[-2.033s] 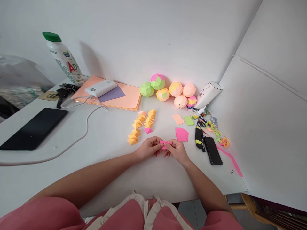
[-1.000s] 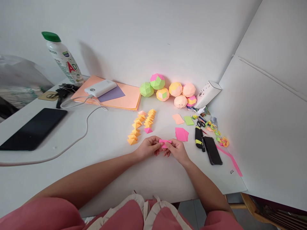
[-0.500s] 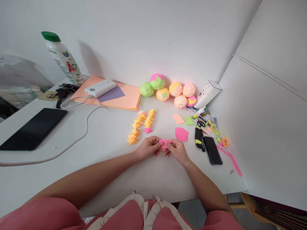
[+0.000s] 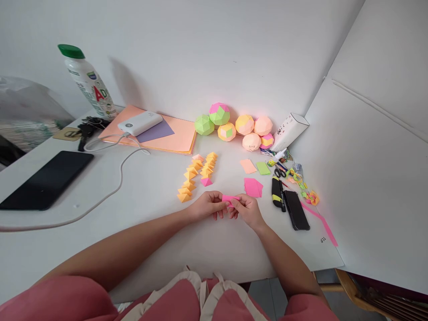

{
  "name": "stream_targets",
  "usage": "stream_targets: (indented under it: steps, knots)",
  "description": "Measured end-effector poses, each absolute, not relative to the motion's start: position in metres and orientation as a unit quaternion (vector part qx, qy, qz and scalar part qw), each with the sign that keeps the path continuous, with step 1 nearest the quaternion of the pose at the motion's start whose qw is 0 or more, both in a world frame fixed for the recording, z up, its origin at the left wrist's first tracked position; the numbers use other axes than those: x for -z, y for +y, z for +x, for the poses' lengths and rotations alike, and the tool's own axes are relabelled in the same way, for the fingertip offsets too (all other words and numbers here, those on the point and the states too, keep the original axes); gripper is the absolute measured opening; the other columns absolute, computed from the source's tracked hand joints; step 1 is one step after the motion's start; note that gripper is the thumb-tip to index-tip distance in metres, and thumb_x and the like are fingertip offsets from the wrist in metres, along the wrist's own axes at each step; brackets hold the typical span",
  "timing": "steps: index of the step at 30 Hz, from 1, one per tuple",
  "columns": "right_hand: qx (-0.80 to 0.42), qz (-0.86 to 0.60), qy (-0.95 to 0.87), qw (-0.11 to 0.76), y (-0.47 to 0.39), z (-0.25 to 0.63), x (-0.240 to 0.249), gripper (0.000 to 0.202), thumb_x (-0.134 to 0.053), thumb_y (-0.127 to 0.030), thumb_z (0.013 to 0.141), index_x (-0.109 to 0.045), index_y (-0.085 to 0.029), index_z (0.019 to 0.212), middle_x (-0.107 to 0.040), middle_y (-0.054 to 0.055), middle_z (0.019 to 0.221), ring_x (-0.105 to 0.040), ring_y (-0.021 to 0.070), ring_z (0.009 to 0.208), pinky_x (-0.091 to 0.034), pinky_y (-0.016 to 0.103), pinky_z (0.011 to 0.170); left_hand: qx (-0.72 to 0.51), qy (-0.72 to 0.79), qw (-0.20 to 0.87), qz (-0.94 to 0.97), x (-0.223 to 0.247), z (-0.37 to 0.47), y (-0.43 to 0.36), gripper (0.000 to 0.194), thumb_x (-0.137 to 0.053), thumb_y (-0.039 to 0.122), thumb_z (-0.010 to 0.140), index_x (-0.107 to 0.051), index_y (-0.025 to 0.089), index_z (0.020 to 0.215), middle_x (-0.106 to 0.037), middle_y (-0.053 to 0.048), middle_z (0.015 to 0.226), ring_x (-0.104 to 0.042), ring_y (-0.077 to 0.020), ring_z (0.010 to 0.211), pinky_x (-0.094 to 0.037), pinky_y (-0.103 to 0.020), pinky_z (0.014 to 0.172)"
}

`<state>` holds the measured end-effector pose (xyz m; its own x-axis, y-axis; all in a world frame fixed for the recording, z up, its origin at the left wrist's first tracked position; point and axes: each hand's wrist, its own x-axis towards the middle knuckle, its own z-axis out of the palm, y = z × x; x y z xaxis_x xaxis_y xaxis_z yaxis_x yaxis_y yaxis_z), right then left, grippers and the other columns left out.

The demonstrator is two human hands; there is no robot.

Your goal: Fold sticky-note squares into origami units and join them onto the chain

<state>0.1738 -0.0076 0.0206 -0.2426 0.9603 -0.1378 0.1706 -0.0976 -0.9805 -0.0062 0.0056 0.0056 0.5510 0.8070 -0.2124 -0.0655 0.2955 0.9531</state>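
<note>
A small piece of pink paper (image 4: 229,199) is held between both hands above the table, its lower part covered by the thumbs. My left hand (image 4: 210,205) is closed on its left end, thumb on the near side. On the right end, my right hand (image 4: 248,210) pinches it between thumb and fingers. Just beyond the right hand lies a stack of pink paper squares (image 4: 253,187). Beyond the left hand stand two rows of folded paper pieces, mostly orange (image 4: 189,183), with a pink folded piece (image 4: 206,182) at the near end of one row.
Faceted paper balls (image 4: 244,124) line the wall. Peach (image 4: 248,166) and green paper (image 4: 263,168) lie nearby. A box cutter (image 4: 277,191), black phone (image 4: 297,210) and scissors (image 4: 280,172) are at right. A tablet (image 4: 47,180), power bank (image 4: 140,123) and bottle (image 4: 88,80) stand left.
The fingers have shifted slightly on the pink paper, and more of its upper face shows. Both hands stay in nearly the same place.
</note>
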Motion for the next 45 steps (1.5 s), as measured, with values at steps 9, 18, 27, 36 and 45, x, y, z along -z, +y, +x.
stream_targets:
  steps: [9,18,27,36,45]
  knots:
    - [-0.549,-0.492,-0.57,0.362,-0.008,0.173,-0.019,0.028,-0.059,-0.042,0.079,-0.057,-0.015,0.075,-0.064,0.001,0.057,-0.061,0.0121,0.045,-0.045,0.022,0.042,-0.287,0.334,0.713,0.546,-0.006,-0.007,0.004,0.032,-0.06,0.047,0.075,-0.059,0.014,0.075,-0.062,-0.003,0.067,-0.054,-0.0106,0.055,-0.044,-0.023,0.049]
    - [-0.536,-0.49,-0.587,0.359,-0.009,0.172,-0.018,0.028,-0.058,-0.043,0.079,-0.058,-0.015,0.076,-0.065,0.001,0.058,-0.06,0.0122,0.046,-0.046,0.023,0.044,-0.286,0.35,0.709,0.541,-0.006,-0.006,0.003,0.026,-0.06,0.04,0.075,-0.058,0.014,0.072,-0.058,-0.001,0.063,-0.051,-0.0098,0.052,-0.044,-0.023,0.049]
    - [-0.591,-0.469,-0.582,0.303,-0.006,0.175,-0.015,0.024,-0.061,-0.037,0.077,-0.057,-0.014,0.082,-0.067,0.003,0.07,-0.064,0.0139,0.055,-0.048,0.023,0.046,-0.317,0.352,0.687,0.551,-0.012,-0.005,-0.002,0.026,-0.057,0.041,0.077,-0.054,0.016,0.07,-0.058,-0.001,0.063,-0.05,-0.01,0.054,-0.041,-0.022,0.048]
    - [-0.601,-0.497,-0.566,0.267,-0.009,0.174,-0.017,0.008,-0.055,-0.023,0.073,-0.056,-0.015,0.075,-0.064,0.0,0.059,-0.061,0.0122,0.046,-0.047,0.022,0.044,-0.307,0.362,0.682,0.557,-0.006,-0.005,-0.003,0.023,-0.06,0.037,0.073,-0.054,0.015,0.07,-0.055,0.0,0.062,-0.046,-0.0088,0.053,-0.039,-0.022,0.048]
    - [-0.584,-0.502,-0.559,0.309,0.002,0.191,-0.026,0.007,-0.052,-0.021,0.071,-0.05,-0.016,0.066,-0.061,-0.002,0.052,-0.059,0.0122,0.042,-0.043,0.02,0.039,-0.347,0.387,0.694,0.498,-0.008,-0.008,0.003,0.026,-0.06,0.04,0.07,-0.05,0.016,0.07,-0.047,0.005,0.053,-0.042,-0.007,0.044,-0.037,-0.021,0.044]
